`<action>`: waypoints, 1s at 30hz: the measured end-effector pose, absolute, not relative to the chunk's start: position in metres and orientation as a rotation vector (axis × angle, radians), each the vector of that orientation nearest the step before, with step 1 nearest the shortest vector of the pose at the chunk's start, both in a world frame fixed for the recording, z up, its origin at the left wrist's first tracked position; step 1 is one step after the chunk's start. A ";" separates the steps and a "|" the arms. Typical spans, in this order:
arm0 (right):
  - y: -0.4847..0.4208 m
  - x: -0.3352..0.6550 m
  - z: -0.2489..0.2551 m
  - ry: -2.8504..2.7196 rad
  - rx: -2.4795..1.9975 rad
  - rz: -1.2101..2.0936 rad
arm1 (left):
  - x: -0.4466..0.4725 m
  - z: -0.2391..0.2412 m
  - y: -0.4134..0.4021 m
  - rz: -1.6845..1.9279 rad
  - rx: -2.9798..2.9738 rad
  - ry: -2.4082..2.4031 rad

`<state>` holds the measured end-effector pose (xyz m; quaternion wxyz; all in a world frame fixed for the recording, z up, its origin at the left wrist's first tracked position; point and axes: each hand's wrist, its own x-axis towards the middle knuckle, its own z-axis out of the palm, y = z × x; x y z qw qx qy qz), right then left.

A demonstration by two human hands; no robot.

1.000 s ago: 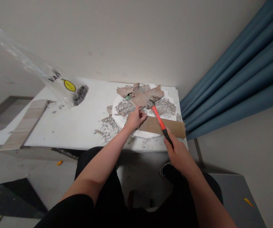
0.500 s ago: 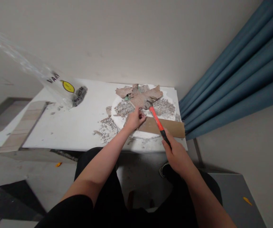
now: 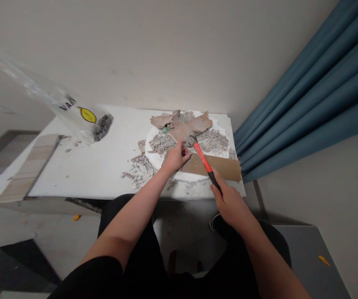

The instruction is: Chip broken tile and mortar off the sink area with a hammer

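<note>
My right hand (image 3: pixel 230 203) grips the black end of a red-and-black handled hammer (image 3: pixel 202 155). Its metal head is down at the rubble, close beside the fingers of my left hand (image 3: pixel 175 158). Those fingers are pinched together; whatever is between them is too small or hidden to make out. Just right of the left hand, a brown flat strip (image 3: pixel 220 166) lies under the hammer handle. Behind the hammer head sit broken brownish slabs (image 3: pixel 181 124), with a bit of green among them. Grey crumbled rubble (image 3: pixel 216 140) covers much of a white round sheet (image 3: pixel 151 132).
Loose crumbs (image 3: pixel 138 172) are scattered left of the sheet on the white table (image 3: pixel 94 174). A clear plastic bag (image 3: pixel 73 114) with grey bits at its bottom stands at the left, near a wood-patterned plank (image 3: pixel 31 166). A blue curtain (image 3: pixel 306 91) hangs to the right.
The hammer head has shifted slightly left and down, nearer my left fingers. My right hand moved a little with it, while my left hand stays in place.
</note>
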<state>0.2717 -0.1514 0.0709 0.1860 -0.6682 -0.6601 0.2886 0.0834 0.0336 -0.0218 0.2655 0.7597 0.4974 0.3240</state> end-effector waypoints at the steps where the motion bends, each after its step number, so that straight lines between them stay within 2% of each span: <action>1: -0.151 0.272 0.070 -1.856 -1.870 0.806 | 0.084 -0.021 0.033 0.876 2.056 1.337; 13: -0.152 0.268 0.069 -1.874 -1.920 0.832 | 0.081 -0.029 0.038 0.869 2.055 1.331; 18: -0.153 0.268 0.067 -1.880 -1.924 0.800 | 0.074 -0.023 0.042 1.009 2.027 1.259; 23: -0.151 0.265 0.064 -1.916 -1.963 0.818 | 0.059 -0.015 0.048 1.153 1.948 1.362; 30: -0.149 0.264 0.057 -1.917 -1.984 0.799 | 0.030 -0.008 0.051 1.112 1.954 1.488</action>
